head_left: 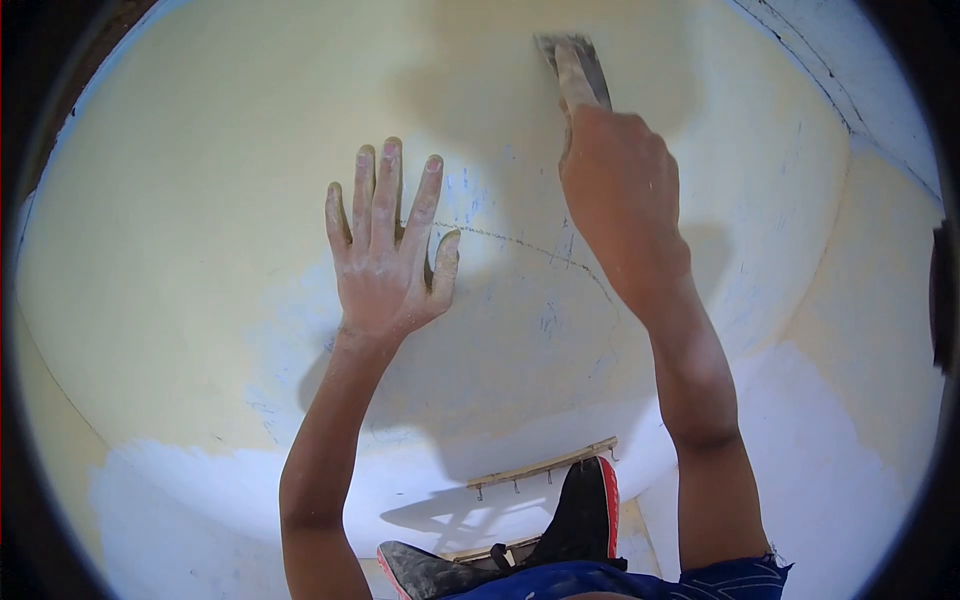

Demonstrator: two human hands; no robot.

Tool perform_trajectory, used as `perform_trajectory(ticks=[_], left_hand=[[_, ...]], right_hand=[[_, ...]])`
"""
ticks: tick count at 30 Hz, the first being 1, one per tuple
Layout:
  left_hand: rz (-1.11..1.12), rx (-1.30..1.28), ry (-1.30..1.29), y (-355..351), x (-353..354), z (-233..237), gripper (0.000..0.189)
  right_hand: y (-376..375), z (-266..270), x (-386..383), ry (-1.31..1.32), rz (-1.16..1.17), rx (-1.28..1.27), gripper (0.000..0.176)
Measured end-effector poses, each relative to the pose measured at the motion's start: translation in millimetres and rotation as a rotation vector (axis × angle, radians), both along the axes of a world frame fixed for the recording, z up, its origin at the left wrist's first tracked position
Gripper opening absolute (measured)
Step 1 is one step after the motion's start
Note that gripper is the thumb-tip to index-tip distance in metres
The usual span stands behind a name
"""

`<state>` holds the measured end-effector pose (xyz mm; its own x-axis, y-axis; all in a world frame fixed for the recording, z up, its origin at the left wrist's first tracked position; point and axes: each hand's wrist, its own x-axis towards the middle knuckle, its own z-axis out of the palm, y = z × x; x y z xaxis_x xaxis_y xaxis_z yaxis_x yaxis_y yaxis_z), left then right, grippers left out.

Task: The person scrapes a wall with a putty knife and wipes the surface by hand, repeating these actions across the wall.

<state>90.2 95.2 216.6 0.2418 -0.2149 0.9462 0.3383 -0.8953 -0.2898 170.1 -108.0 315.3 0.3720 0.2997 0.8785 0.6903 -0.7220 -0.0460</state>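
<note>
Two hands are up against the wall (pixel 200 200) in the head view, which looks steeply down the person's own arms. The left hand (pixel 385 265) lies flat on the cream surface, fingers spread and holding nothing. The right hand (pixel 620 190) is closed round the handle of a putty knife (pixel 597 70), with a dusty forefinger laid along the blade. The blade rests on the wall high up, at the far end of the reach, well above a thin crack (pixel 530 245) that runs between the two hands. Far below, a black shoe (pixel 585 500) with a red sole stands on a narrow wooden rung (pixel 545 465), and the other shoe (pixel 425 572) sits lower, near the bottom edge of the frame. The main risk, as I judge it, is footing: with both arms stretched high and some weight leaning through the open left palm, a slip of that palm on the powdery surface could tip the body off the thin rung. The knife could also go wrong. Pressed at full reach with one finger, the blade may tilt so a corner digs in and gouges the coat, or the dusty grip may let the handle twist loose and drop. Whether the rung itself is firmly fixed cannot be told from here.
</note>
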Motion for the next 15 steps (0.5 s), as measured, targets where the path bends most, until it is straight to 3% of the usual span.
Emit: perform_trajectory(ticks=[5,8,11,15], left_hand=[[-0.014,0.016,-0.008,3.2,0.8,-2.9,0.07],[-0.006,0.013,-0.007,2.8,1.9,-1.3,0.07],[-0.012,0.011,-0.005,2.5,2.4,-0.5,0.07],[-0.034,0.015,-0.013,3.6,0.7,-1.7,0.07]], right_hand=[[-1.0,-28.2,-4.2,0.107,-0.048,0.007,0.011],[2.8,-7.2,3.4,-0.008,-0.057,0.02,0.011],[3.0,10.1,-6.2,0.112,-0.077,-0.01,0.011],[2.1,-20.7,-3.1,0.021,-0.066,0.02,0.012]])
